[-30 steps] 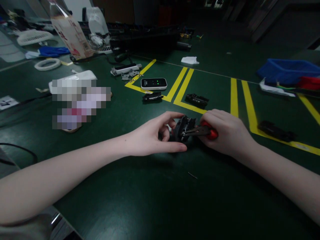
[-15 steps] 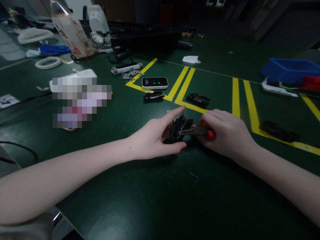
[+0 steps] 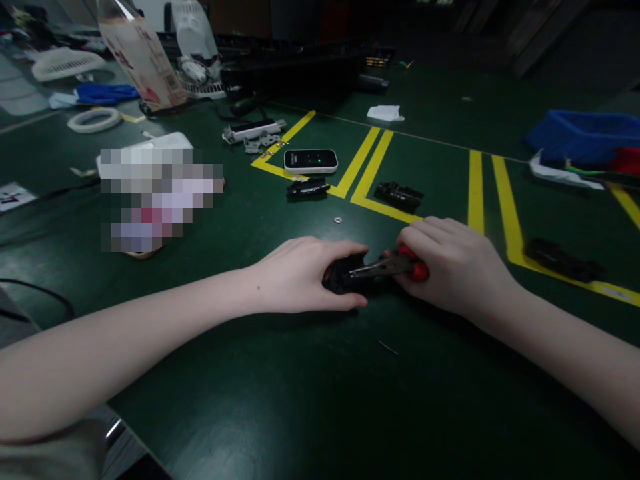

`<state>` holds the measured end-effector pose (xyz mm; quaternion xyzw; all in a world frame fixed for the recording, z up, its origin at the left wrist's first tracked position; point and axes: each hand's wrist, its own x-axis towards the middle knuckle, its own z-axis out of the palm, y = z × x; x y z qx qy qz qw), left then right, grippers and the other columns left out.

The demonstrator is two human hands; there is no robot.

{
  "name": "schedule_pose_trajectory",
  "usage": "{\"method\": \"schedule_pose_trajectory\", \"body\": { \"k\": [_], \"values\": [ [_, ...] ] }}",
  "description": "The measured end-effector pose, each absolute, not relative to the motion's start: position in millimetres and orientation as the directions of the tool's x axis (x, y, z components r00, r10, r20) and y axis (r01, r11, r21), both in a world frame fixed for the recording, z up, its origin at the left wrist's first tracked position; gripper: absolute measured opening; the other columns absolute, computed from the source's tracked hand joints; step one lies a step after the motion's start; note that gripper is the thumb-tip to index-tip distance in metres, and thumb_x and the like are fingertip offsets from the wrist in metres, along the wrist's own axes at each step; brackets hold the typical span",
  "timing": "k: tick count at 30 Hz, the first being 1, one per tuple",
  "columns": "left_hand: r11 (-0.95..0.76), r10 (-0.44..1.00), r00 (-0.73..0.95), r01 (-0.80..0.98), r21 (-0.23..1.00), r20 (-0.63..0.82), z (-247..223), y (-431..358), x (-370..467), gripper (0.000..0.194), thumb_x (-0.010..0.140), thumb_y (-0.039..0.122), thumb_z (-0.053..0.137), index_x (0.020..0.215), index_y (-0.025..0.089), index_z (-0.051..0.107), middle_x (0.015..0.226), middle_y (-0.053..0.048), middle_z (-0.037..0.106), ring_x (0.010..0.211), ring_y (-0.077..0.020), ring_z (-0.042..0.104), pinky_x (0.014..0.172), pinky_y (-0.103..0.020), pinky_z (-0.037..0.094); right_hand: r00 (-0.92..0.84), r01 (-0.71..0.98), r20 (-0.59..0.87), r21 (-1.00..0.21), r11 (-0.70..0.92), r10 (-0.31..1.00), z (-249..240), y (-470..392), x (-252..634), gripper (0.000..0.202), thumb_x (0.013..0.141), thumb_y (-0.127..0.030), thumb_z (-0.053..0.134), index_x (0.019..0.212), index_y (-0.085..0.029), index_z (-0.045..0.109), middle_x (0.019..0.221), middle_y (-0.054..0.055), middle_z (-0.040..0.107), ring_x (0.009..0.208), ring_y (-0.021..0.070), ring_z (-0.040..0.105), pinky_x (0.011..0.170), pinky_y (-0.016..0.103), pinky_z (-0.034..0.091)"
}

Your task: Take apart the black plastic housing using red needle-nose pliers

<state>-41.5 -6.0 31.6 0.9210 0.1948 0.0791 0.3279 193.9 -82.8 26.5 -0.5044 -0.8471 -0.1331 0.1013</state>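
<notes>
My left hand [image 3: 305, 273] curls around a small black plastic part [image 3: 343, 273], thumb and fingers on either side of it. Red-handled pliers [image 3: 385, 267] are in the closed grip of my right hand [image 3: 450, 263]; their long metal jaws point left and reach the black part. Whether the jaws pinch it, I cannot tell. A small metal ring [image 3: 338, 220] lies on the green table just beyond my left hand. On the near side of the hands rests a thin metal pin [image 3: 389, 348].
Similar black parts [image 3: 399, 195] lie along yellow tape lines [image 3: 367, 163]. Behind them is a white-edged device [image 3: 311, 161] with a green light. A blue bin [image 3: 580, 137] stands at the right; a tape roll [image 3: 95, 120] and a plastic bag [image 3: 145, 63] are at the left.
The black part has turned and sits lower in my left hand, whose thumb and fingers have shifted around it. The pliers moved slightly left. The metal ring is now fully visible.
</notes>
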Motion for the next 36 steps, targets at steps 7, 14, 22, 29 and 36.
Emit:
{"method": "schedule_pose_trajectory", "body": {
  "k": [7,14,22,29,36],
  "values": [
    [-0.586,0.406,0.914,0.283,0.759,-0.027,38,-3,-43,0.04,0.088,0.035,0.063,0.124,0.017,0.065,0.105,-0.004,0.073,0.079,-0.0151,0.066,0.065,-0.026,0.047,-0.467,0.882,0.322,0.098,0.462,0.824,26,-80,194,0.01,0.084,-0.025,0.052,0.076,-0.019,0.05,0.073,0.009,0.057,0.066,0.0196,0.049,0.056,0.033,0.038],
    [-0.596,0.359,0.932,0.259,0.76,-0.036,40,0,-43,0.042,0.086,0.038,0.066,0.123,0.017,0.065,0.107,-0.004,0.073,0.088,-0.0179,0.067,0.071,-0.027,0.048,-0.427,0.897,0.335,0.043,0.44,0.84,24,-80,196,0.009,0.083,-0.026,0.053,0.077,-0.02,0.05,0.075,0.007,0.058,0.066,0.0194,0.05,0.056,0.033,0.04],
    [-0.639,0.331,0.944,0.23,0.734,-0.007,37,1,-44,0.043,0.085,0.038,0.068,0.123,0.018,0.063,0.103,-0.003,0.072,0.085,-0.0167,0.066,0.073,-0.026,0.047,-0.436,0.887,0.385,0.027,0.462,0.814,21,-79,200,0.009,0.084,-0.029,0.055,0.084,-0.02,0.051,0.082,0.009,0.059,0.071,0.0224,0.053,0.056,0.035,0.04],
    [-0.683,0.33,0.944,0.221,0.696,0.024,36,0,-43,0.043,0.086,0.039,0.067,0.124,0.02,0.064,0.104,-0.003,0.073,0.082,-0.0155,0.064,0.071,-0.025,0.046,-0.46,0.873,0.397,0.037,0.487,0.794,19,-78,197,0.012,0.087,-0.029,0.054,0.081,-0.02,0.049,0.076,0.007,0.056,0.066,0.019,0.05,0.055,0.034,0.039],
    [-0.708,0.326,0.945,0.227,0.668,0.024,34,0,-43,0.046,0.086,0.041,0.066,0.128,0.021,0.062,0.111,-0.004,0.073,0.085,-0.0168,0.066,0.072,-0.026,0.046,-0.436,0.882,0.369,-0.009,0.472,0.821,17,-77,198,0.015,0.087,-0.03,0.056,0.079,-0.024,0.045,0.076,0.005,0.057,0.065,0.0193,0.051,0.056,0.036,0.039]
  ]
}}
